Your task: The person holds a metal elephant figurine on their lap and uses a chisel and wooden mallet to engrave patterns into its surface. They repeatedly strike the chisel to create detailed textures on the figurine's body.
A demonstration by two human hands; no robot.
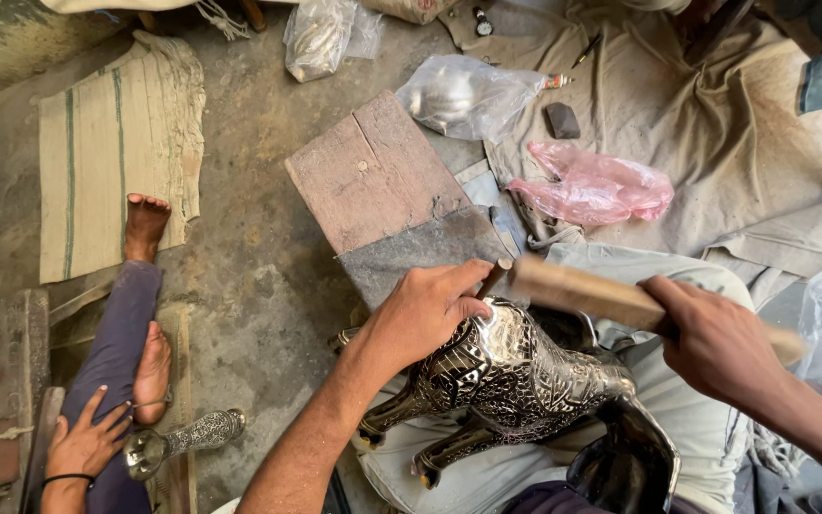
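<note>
Underhand, a gleaming, densely engraved metal animal figure (506,381).

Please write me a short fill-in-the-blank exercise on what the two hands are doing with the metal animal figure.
1. The right hand grips a ____ stick.
2. The left hand holds a small punch against the engraved metal animal figure, which lies on the person's ____.
3. Beyond the figure, a wooden block stands on the ____.
4. On the cloth lies a crumpled ____ plastic bag.

Missing words: wooden; lap; floor; pink
</note>
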